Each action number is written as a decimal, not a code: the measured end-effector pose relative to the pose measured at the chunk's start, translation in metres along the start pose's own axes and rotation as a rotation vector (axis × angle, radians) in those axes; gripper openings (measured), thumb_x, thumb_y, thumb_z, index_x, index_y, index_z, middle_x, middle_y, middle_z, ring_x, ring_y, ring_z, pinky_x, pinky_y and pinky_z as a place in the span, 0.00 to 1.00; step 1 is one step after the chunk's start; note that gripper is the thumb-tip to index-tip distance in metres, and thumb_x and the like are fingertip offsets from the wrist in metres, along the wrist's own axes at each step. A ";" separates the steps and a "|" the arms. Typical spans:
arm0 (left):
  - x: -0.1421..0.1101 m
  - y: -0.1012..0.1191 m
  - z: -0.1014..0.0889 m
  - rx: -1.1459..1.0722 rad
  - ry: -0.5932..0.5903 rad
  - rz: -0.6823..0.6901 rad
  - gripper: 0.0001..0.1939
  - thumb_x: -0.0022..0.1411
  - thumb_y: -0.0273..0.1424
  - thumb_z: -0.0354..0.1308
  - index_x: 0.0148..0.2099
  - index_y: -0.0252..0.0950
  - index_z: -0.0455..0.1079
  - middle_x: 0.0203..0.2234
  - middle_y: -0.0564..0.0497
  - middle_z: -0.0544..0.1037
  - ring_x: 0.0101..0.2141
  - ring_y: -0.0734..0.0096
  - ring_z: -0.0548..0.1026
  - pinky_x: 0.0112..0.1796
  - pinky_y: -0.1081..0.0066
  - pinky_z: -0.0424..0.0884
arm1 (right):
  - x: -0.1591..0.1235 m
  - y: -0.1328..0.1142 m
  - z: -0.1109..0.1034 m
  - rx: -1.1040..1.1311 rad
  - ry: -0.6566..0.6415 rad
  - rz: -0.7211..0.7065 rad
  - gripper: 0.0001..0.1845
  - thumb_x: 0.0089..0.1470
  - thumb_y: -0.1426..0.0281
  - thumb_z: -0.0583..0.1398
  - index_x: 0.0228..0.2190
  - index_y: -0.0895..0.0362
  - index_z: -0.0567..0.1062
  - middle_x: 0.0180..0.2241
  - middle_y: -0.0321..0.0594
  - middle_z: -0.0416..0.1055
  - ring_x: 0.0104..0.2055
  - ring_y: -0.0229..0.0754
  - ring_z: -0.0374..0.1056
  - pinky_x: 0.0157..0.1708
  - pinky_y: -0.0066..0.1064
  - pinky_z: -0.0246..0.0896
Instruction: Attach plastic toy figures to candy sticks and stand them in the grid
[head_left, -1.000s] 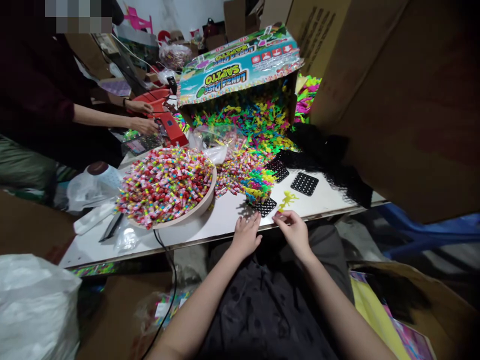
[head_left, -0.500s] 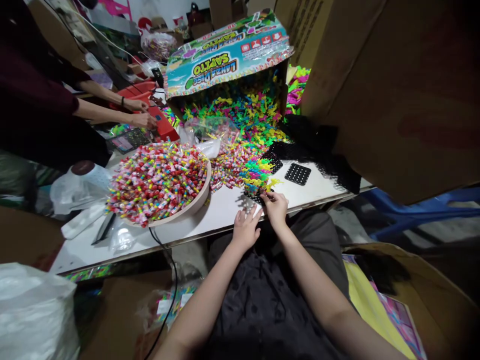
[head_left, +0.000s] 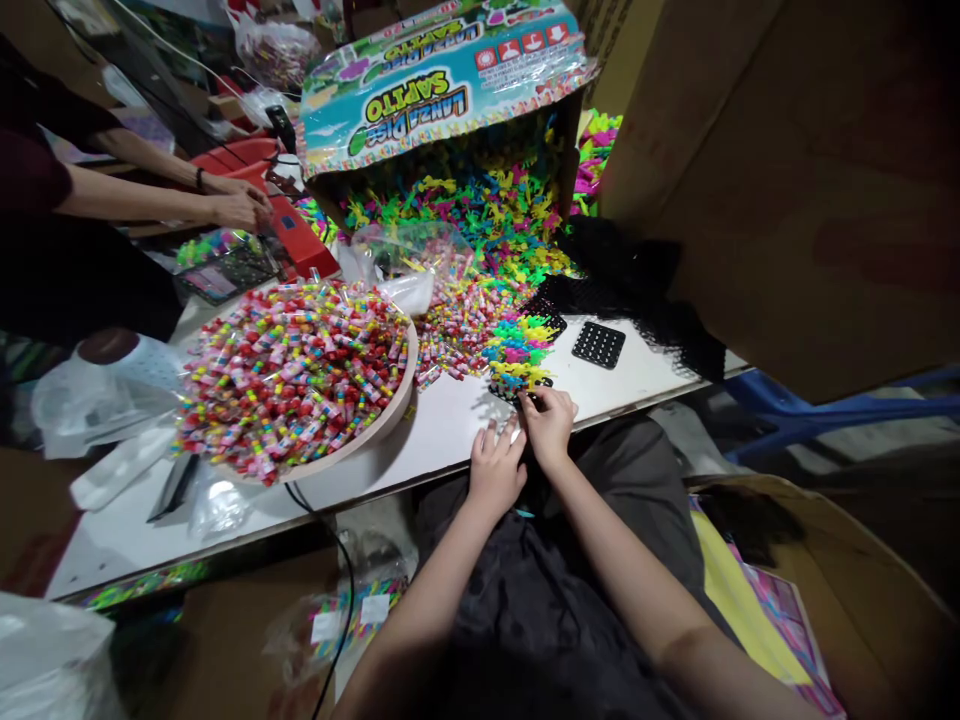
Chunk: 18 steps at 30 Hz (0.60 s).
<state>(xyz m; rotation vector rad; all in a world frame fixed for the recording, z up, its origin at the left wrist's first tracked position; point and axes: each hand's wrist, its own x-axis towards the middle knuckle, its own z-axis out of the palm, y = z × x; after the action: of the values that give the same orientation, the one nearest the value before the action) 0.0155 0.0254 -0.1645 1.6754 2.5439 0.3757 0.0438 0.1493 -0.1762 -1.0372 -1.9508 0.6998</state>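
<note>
Small plastic figures (head_left: 517, 352) in yellow, green, pink and blue stand packed in rows on a black perforated tray (head_left: 501, 392) at the table's front edge. My right hand (head_left: 550, 428) is at the tray's near edge, thumb and fingers pinched together; what lies between them is too small to make out. Just left of it, my left hand (head_left: 496, 468) rests with its fingers spread near the tray's front, holding nothing I can see. A second black perforated tray (head_left: 598, 345) lies bare on the white table to the right.
A round tub (head_left: 405, 395) heaped with wrapped candy tubes stands left. Behind, an open printed carton (head_left: 420, 110) spills loose figures. Black netting (head_left: 637, 290) lies right, beside a large cardboard box (head_left: 787, 200). At far left, a co-worker's hands (head_left: 244, 205) are over a red device (head_left: 296, 235).
The view has shifted, so the tub sits further left and lower. A yellow figure jutting out by my right fingers now stands within the rows. My left fingers have drawn slightly back from the tray.
</note>
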 end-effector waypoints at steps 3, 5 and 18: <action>0.000 -0.001 0.001 -0.001 0.007 0.005 0.29 0.52 0.31 0.53 0.58 0.40 0.54 0.60 0.53 0.49 0.57 0.52 0.50 0.55 0.55 0.48 | 0.001 -0.001 0.002 -0.026 0.017 0.022 0.12 0.48 0.63 0.58 0.32 0.57 0.71 0.31 0.41 0.71 0.36 0.44 0.63 0.41 0.36 0.48; 0.001 -0.001 0.003 0.001 0.019 0.002 0.30 0.51 0.31 0.53 0.57 0.40 0.54 0.60 0.53 0.50 0.57 0.52 0.50 0.55 0.54 0.49 | 0.001 -0.002 0.003 -0.035 0.040 0.039 0.13 0.48 0.62 0.59 0.34 0.58 0.71 0.30 0.40 0.70 0.35 0.43 0.63 0.41 0.35 0.48; 0.002 0.000 0.005 0.010 0.065 0.005 0.30 0.51 0.30 0.53 0.57 0.40 0.55 0.59 0.53 0.54 0.55 0.52 0.53 0.54 0.53 0.51 | 0.001 0.000 0.007 -0.052 0.074 0.048 0.11 0.48 0.61 0.59 0.28 0.57 0.71 0.26 0.37 0.69 0.32 0.41 0.63 0.38 0.33 0.48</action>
<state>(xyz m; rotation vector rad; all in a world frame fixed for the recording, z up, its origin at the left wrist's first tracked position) 0.0155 0.0284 -0.1694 1.7014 2.5918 0.4256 0.0381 0.1493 -0.1793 -1.1296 -1.8946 0.6307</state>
